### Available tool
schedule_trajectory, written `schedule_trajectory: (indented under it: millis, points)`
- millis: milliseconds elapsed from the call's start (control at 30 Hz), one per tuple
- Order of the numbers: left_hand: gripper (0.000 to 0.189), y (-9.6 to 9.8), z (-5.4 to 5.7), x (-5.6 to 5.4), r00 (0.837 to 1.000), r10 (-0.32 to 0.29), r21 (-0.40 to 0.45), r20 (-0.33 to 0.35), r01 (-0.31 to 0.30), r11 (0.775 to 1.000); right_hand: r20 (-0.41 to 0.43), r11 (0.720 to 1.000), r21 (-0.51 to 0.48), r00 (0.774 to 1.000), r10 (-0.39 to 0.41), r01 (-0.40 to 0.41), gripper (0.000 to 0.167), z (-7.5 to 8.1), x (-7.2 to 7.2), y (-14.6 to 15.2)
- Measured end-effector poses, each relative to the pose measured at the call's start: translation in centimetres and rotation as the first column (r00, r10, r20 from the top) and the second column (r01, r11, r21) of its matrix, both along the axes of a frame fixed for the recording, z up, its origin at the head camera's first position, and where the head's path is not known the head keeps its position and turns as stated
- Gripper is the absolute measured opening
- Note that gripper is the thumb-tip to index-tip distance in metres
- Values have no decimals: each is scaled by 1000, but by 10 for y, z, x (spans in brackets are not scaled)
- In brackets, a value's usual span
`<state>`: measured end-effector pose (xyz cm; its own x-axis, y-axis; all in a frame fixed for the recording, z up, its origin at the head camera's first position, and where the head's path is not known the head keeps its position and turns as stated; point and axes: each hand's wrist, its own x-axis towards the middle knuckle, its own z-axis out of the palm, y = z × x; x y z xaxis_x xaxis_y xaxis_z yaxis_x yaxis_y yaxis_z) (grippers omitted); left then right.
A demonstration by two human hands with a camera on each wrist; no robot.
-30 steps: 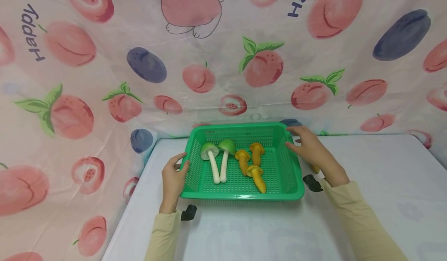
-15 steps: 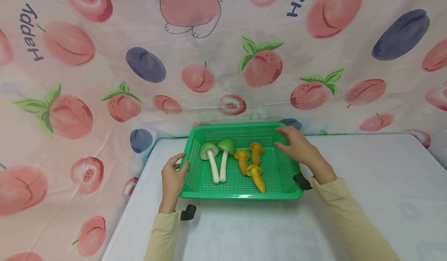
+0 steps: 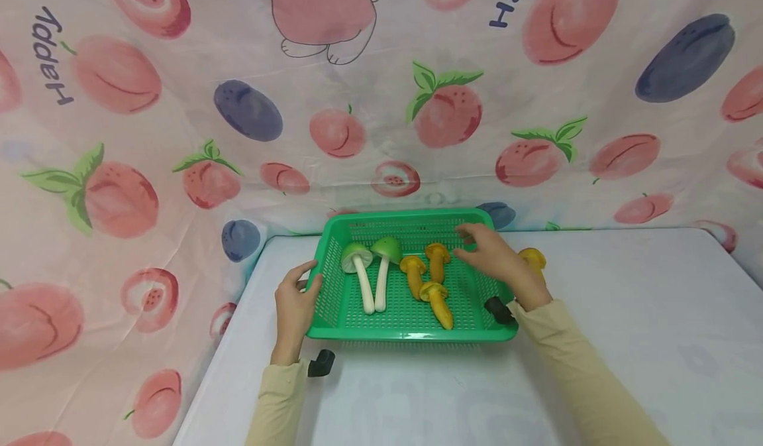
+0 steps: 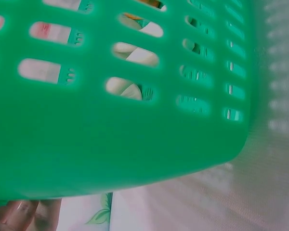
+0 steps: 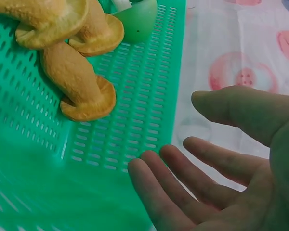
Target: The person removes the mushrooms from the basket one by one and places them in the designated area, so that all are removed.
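Note:
A green plastic basket with slotted walls stands on the white table. Inside it lie two toy mushrooms with green caps and white stems, left of three yellow toy mushrooms. My left hand grips the basket's left rim; its fingertips show at the edge in the left wrist view. Over the basket's right part hovers my right hand, its fingers spread around nothing, as the right wrist view confirms. Another yellow mushroom lies outside on the right, partly hidden by that wrist.
Behind the table hangs a pink cloth printed with fruit, close to the basket's far rim. A black wrist device sits at the left cuff, and another black device overlaps the basket's right corner.
My right hand has moved left from the basket's right rim to over its inside, uncovering the yellow mushroom outside. The left hand and the basket stay in place.

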<state>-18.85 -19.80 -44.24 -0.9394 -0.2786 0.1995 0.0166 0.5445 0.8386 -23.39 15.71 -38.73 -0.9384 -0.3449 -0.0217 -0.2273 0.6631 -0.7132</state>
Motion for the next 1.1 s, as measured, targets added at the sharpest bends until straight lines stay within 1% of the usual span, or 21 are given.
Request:
schedule_trajectory:
  millis: [233, 567, 667, 800, 900, 1100]
  points:
    - [34, 0, 1, 0, 1000, 4, 7, 13, -5, 1000, 54, 1000, 21, 998, -15, 14, 51, -6, -6, -8]
    - [34, -1, 1, 0, 1000, 4, -4, 6, -4, 1000, 74, 997, 51, 995, -60, 57, 45, -14, -14, -17]
    - [34, 0, 1, 0, 1000, 0, -8, 0, 0, 1000, 104, 997, 58, 993, -63, 57, 45, -18, -17, -19]
    - [34, 0, 1, 0, 1000, -6, -15, -10, 6, 1000, 155, 998, 44, 986, -53, 47, 45, -23, -21, -21]
    - [34, 0, 1, -1, 1000, -10, -17, -11, 10, 1000, 187, 999, 37, 981, -46, 40, 46, -23, -22, -22]
    - [33, 0, 0, -1, 1000, -1, -10, -3, 1, 1000, 233, 997, 70, 972, -45, 29, 49, -22, -26, -26]
